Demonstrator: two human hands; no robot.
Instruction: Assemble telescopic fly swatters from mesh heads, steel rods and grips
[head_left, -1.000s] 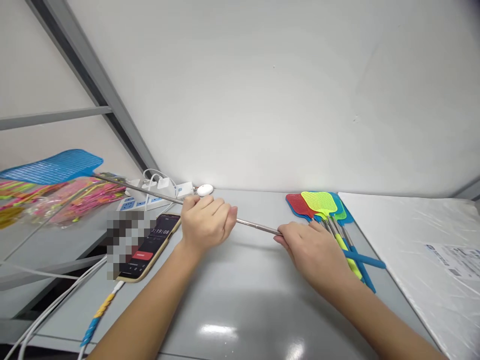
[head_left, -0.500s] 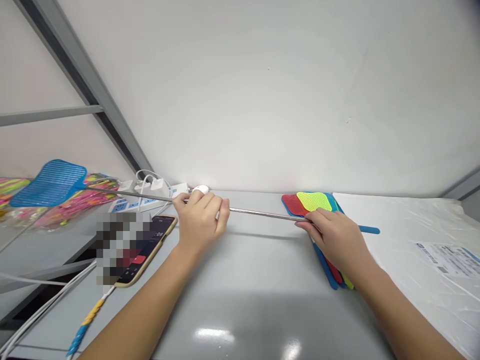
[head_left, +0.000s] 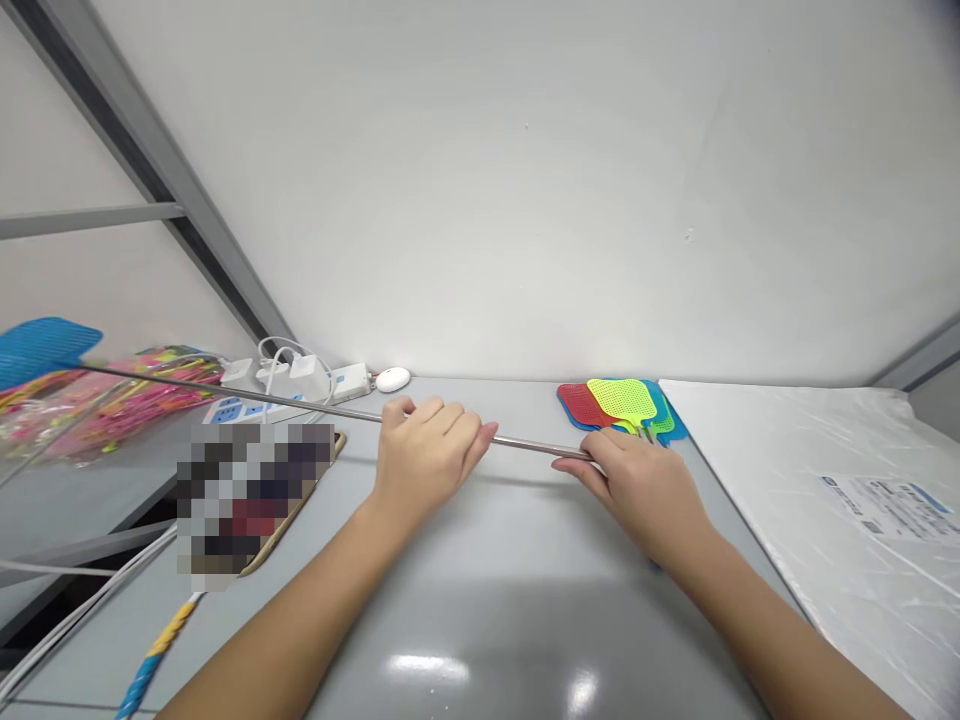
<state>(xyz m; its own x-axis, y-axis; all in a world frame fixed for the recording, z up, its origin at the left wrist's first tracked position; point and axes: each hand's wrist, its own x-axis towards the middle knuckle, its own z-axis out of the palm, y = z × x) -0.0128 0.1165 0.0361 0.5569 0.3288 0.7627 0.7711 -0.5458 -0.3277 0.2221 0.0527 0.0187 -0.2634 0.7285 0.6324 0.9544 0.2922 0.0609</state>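
A fly swatter with a long thin metal shaft [head_left: 322, 407] stretches across the view, slanting down to the right. Its blue slotted head [head_left: 46, 350] is partly cut off by the left edge. Around the middle of the shaft, my left hand [head_left: 429, 450] is closed, knuckles up. My right hand [head_left: 637, 485] grips the right end with its thumb along the shaft; the handle beyond it is hidden. Behind that hand lies a pile of fly swatters with red, yellow-green [head_left: 621, 399], green and blue heads, their handles mostly covered.
A phone [head_left: 289, 525], partly pixelated, lies on the grey table [head_left: 510, 560] at left. Behind it are a power strip [head_left: 244, 409] with white plugs, a white mouse-like object [head_left: 393, 379] and bagged colourful items [head_left: 142, 400]. A white wrapped package [head_left: 825, 440] with a label lies at right.
The swatter has slid left, its head now partly out of view. My left hand moved right and my right hand moved left, so they are closer together. The blue handle end no longer shows.
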